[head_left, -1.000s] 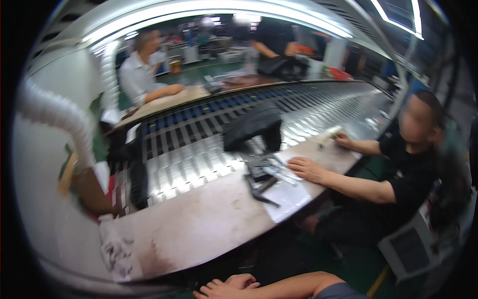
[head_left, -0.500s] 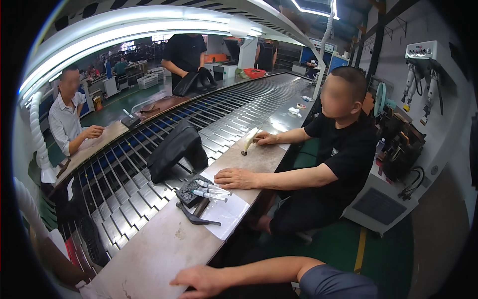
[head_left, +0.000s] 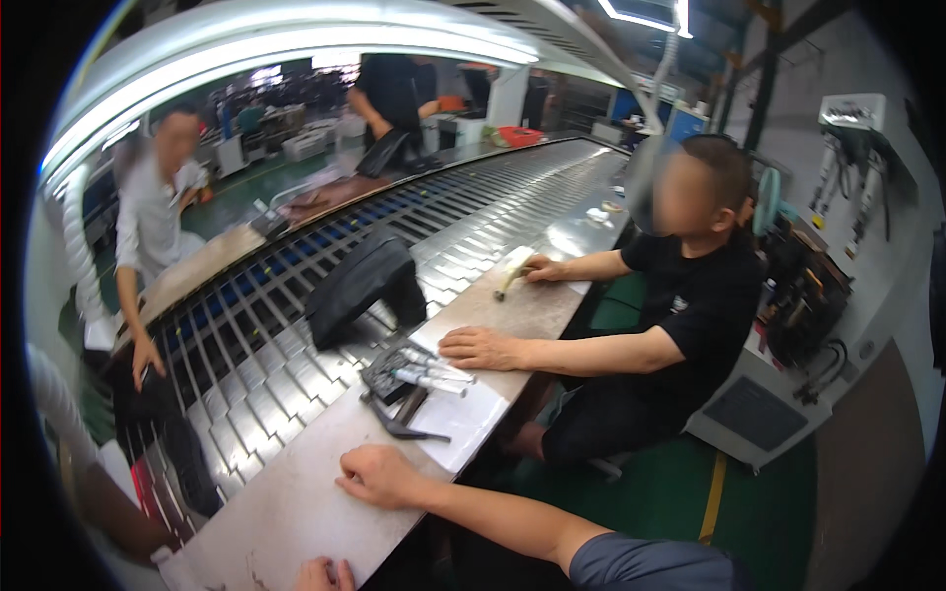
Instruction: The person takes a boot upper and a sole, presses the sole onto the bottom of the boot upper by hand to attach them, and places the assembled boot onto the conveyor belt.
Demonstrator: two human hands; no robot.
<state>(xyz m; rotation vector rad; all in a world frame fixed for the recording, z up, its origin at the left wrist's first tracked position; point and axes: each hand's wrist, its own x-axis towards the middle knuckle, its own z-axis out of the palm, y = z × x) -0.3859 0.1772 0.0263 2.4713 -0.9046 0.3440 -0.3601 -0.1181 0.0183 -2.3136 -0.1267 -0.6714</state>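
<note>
My right hand [head_left: 379,477] rests on the pale work board [head_left: 286,517], its fingers curled into a loose fist with nothing visible in them. Only the fingers of my left hand [head_left: 323,574] show at the bottom edge; they are slightly apart and hold nothing I can see. Just beyond my right hand lies a black curved-handled tool [head_left: 406,426], partly on a white sheet [head_left: 476,430]. Several syringes [head_left: 434,378] lean on a dark block [head_left: 387,372] beside it. A black shoe upper or bag-like piece [head_left: 367,289] stands on the slatted metal conveyor [head_left: 261,394].
At right, a seated co-worker [head_left: 690,286] lays one hand on the board and holds a pale bottle-like tool [head_left: 510,271] in the other. Across the conveyor, another person [head_left: 158,231] reaches toward a dark item [head_left: 187,453]. A bright lamp [head_left: 296,61] hangs above.
My right hand has moved farther onto the board and curled its fingers. My left fingers have come into view. The person across has lowered an arm to the conveyor's near-left end.
</note>
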